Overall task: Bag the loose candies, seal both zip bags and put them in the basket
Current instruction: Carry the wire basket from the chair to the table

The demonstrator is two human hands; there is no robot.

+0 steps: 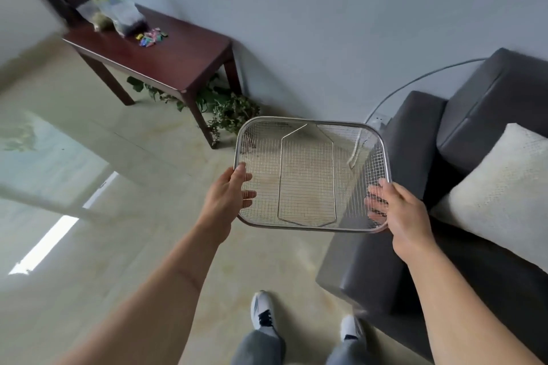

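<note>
I hold an empty wire-mesh basket (308,123) level in front of me over the floor. My left hand (228,197) grips its left rim and my right hand (397,210) grips its right rim. Far off at the upper left, a dark wooden table (181,59) carries two clear zip bags (118,13), one with a green zip strip, standing side by side. A small pile of loose colourful candies (150,36) lies on the tabletop just right of the bags.
A grey sofa (462,139) with a pale cushion (501,190) stands at my right. Green leafy plants (228,111) lie on the floor under the table's near end. A cable (415,81) runs along the wall. My feet are on a glossy tiled floor.
</note>
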